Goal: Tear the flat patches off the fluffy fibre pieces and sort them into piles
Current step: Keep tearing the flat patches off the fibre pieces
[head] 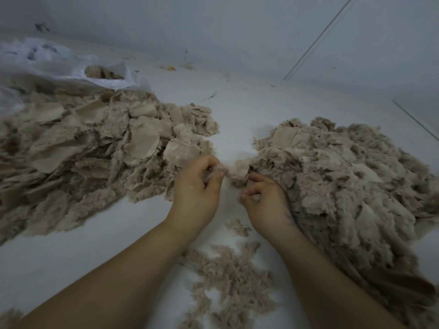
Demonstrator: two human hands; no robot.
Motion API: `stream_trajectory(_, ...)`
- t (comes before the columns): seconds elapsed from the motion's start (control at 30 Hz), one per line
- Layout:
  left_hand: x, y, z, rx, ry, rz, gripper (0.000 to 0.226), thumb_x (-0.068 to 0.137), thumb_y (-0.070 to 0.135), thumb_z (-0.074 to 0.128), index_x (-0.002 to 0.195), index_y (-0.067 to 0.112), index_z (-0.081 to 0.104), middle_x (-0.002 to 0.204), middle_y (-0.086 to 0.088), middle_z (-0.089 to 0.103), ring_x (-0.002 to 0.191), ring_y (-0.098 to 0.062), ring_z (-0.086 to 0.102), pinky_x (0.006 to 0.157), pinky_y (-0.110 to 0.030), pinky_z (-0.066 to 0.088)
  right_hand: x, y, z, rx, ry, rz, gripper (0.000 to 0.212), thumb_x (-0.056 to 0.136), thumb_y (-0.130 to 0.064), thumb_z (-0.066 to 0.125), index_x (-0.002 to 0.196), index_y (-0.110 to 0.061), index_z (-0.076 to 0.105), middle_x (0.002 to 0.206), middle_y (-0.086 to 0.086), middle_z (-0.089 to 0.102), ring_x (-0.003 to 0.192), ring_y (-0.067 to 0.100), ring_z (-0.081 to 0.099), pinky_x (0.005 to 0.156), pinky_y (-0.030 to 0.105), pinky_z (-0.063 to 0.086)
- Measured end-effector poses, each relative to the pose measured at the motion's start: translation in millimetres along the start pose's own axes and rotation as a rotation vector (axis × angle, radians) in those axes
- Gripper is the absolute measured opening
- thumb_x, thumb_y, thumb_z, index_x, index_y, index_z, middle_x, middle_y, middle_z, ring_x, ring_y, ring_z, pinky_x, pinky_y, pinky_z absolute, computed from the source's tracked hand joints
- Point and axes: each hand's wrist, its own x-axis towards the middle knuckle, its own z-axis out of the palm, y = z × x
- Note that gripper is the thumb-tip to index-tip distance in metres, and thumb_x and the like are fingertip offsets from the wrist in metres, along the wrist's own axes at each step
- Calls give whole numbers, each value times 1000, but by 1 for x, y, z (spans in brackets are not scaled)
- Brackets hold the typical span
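Between my hands is one small beige fluffy fibre piece. My left hand pinches its left end with curled fingers. My right hand has its fingers curled at the piece's right end, at the edge of the right pile. A broad pile of fibre pieces with flat woven patches fills the left side. A second, fluffier pile rises on the right, against my right wrist. Loose fibre tufts lie on the white surface between my forearms.
A clear plastic bag holding more beige fibre lies at the back left, behind the left pile. The white surface runs back to a pale wall. A few small scraps lie near the wall.
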Motion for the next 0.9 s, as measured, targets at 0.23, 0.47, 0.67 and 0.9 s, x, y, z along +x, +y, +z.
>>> stream_trajectory(0.23, -4, 1, 5, 205, -85, 113, 18, 86, -2, 63, 82, 12, 53, 77, 2, 49, 68, -15, 47, 58, -25, 39, -4, -3, -6, 379, 48, -43, 33, 91, -4, 64, 62, -19, 67, 129, -16, 55, 119, -10, 47, 89, 17, 42)
stream_trajectory(0.47, -9, 10, 16, 331, -201, 414, 10, 86, 4, 57, 83, 1, 66, 83, -9, 54, 73, -17, 46, 55, -31, 40, -5, -12, -6, 697, -40, 5, 30, 99, -21, 57, 77, -24, 78, 91, -5, 73, 87, 7, 69, 74, 22, 54)
stream_trajectory(0.67, -11, 2, 7, 67, -153, 167, 38, 87, 28, 65, 57, 6, 53, 61, -2, 48, 56, -11, 46, 54, -24, 37, -6, -15, -14, 840, -64, 179, 25, 102, -19, 51, 110, -8, 72, 133, 16, 64, 122, 30, 62, 105, 50, 48)
stream_trajectory(0.9, 1, 8, 9, -205, -233, -186, 2, 87, 14, 71, 87, 13, 71, 64, 13, 59, 52, -1, 51, 50, -16, 42, -10, -12, -14, 779, -182, 46, 32, 102, -29, 49, 107, -11, 75, 101, 7, 77, 97, 16, 73, 79, 26, 58)
